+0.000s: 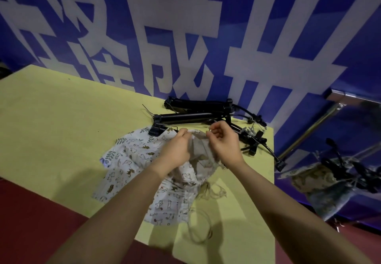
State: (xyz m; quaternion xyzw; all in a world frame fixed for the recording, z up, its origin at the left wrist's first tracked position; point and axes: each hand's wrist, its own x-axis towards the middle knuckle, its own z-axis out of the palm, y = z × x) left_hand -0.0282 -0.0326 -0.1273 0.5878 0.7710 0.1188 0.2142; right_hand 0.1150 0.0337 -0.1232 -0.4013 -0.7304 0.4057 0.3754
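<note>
A small white garment (pixel 132 166) printed with little animals and leaves lies spread on the yellow-green table (pixel 51 119). My left hand (pixel 175 150) pinches its upper edge and lifts the cloth. Just to the right, my right hand (pixel 224 144) pinches the same raised edge, fingers curled. The lifted fold between both hands shows a grey-beige inner side. Right behind my hands lies a pile of black clip hangers (pixel 206 117), one of them touching the garment's top edge.
A blue wall banner (pixel 185 36) with large white characters stands right behind the table. At the right a metal rack (pixel 309 131) carries more hangers and a patterned garment (pixel 321 183). Loose threads (pixel 208 191) trail from the cloth. Red floor (pixel 31 212) lies at the lower left.
</note>
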